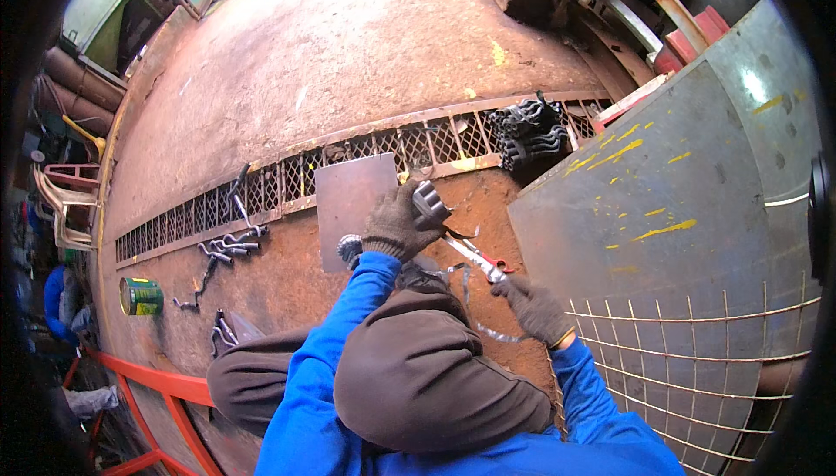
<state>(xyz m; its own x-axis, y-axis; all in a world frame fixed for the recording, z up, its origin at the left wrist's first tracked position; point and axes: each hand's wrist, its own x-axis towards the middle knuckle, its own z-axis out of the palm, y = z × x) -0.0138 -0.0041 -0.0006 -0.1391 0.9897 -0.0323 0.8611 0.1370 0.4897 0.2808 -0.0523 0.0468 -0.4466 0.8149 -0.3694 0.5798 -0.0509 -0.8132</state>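
My left hand (394, 222), in a dark knit glove, is closed on a small grey piece of sheet metal (429, 202) held just above the rusty floor. My right hand (533, 306), also gloved, grips the red handles of metal snips (477, 258), whose blades point up-left toward the grey piece. A flat square steel sheet (353, 202) lies on the floor right behind my left hand. Thin cut metal strips (466, 280) lie between my hands. Blue sleeves and a dark-trousered knee fill the lower middle.
A long floor grating (287, 182) runs across behind the sheet. Black clamps (531, 132) are piled on it at the right. Bent metal hooks (228, 245) and a green can (139, 296) lie left. A big grey steel plate (662, 206) with wire mesh (697, 345) stands right; red railing (165, 384) lower left.
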